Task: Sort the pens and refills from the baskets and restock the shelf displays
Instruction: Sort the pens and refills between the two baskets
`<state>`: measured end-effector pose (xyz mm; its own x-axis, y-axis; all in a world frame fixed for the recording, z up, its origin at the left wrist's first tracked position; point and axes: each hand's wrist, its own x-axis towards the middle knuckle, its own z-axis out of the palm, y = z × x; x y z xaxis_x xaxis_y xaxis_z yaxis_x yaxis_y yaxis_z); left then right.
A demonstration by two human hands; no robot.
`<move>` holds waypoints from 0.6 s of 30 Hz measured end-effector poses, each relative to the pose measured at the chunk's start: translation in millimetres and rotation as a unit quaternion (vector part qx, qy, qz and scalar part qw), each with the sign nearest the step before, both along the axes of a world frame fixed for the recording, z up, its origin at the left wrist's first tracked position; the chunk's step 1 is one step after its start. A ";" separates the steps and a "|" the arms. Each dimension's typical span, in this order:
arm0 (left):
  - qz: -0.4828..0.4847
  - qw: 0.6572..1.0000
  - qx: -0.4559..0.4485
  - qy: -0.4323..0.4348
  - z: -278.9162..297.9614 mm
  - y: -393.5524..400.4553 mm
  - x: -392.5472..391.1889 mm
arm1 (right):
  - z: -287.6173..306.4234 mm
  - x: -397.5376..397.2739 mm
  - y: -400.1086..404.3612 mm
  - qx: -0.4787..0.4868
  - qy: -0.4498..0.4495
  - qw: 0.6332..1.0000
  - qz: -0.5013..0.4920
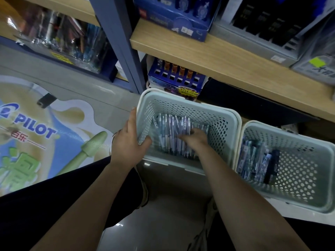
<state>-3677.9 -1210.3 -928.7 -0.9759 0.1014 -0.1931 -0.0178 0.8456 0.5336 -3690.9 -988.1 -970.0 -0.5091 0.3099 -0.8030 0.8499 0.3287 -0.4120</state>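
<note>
A pale green perforated basket (224, 127) sits on the floor before me, tilted up at its left side. Several blue and purple pens (170, 131) lie in its bottom. My left hand (128, 140) grips the basket's left wall, thumb inside, fingers outside. My right hand (194, 139) is down inside the basket, fingers curled into the pens; whether it holds any is hidden. A second green basket (306, 174) stands to the right with packaged refills (253, 160) along its left side.
A wooden shelf (226, 64) runs above the baskets, carrying blue and grey pen display boxes. A blue display box (174, 82) with orange pens stands under it behind the left basket. A printed Pilot floor graphic (36, 127) covers the left. My legs are below.
</note>
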 end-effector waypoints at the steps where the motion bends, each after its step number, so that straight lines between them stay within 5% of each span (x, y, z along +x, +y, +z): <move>1: 0.000 1.000 -0.001 0.001 0.2 0.5 0.1 | -0.2 2.1 4.9 0.008 -0.006 1.000 -0.001; 5: -0.005 1.000 -0.003 0.010 -0.4 0.1 -0.4 | -5.8 5.6 12.2 0.109 -0.006 0.994 0.020; 8: -0.004 1.000 -0.006 0.007 -0.3 0.0 -0.5 | -7.2 7.7 -3.4 0.209 0.082 0.973 0.046; 10: -0.003 1.000 -0.009 0.004 0.6 0.3 -0.9 | -5.5 5.0 -18.9 0.187 0.121 0.971 0.082; 18: -0.002 0.999 -0.021 0.032 -1.7 -0.1 -0.7 | -27.6 -18.7 -66.2 0.133 -0.013 0.987 0.085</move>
<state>-3678.6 -1210.5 -930.3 -0.9859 0.0984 -0.1353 0.0182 0.8671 0.4977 -3709.6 -1054.3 -997.6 -0.5522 0.4233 -0.7183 0.7822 0.5613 -0.2705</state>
